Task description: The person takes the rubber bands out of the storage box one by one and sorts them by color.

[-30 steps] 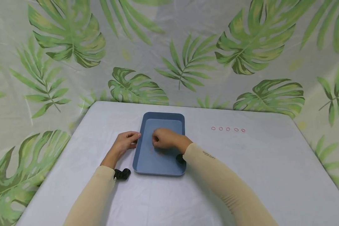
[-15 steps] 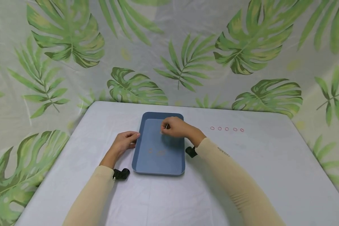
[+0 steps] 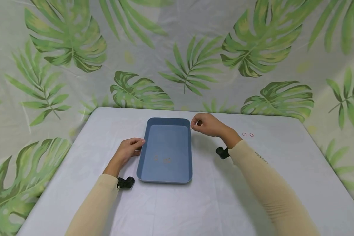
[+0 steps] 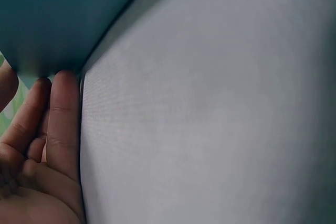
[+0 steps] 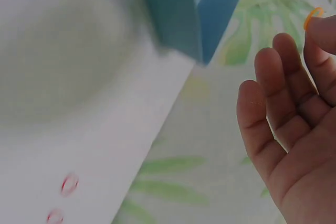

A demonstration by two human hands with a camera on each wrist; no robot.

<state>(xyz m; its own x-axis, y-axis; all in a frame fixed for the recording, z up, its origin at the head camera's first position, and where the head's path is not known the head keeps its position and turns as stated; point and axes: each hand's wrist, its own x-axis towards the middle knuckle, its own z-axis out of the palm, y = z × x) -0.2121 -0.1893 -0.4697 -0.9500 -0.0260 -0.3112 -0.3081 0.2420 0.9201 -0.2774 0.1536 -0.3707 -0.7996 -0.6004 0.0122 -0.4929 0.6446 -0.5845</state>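
My right hand is just past the right rim of the blue tray, above the white table. Its thumb and index finger pinch a small orange ring, while the other fingers are spread in the right wrist view. My left hand rests at the tray's left side, its straight fingertips against the outer wall and the thumb tip at the rim. Small orange-brown rings lie in the tray's near half.
Small red circles show on the white tablecloth right of the tray; some are hidden behind my right hand and arm. A leaf-patterned cloth hangs behind the table's far edge. Black wrist cameras stick out from the sleeves.
My right hand has risen from the tray's middle and moved right and away over its right rim, the fingers still pinched. The left hand stays at the tray's side.
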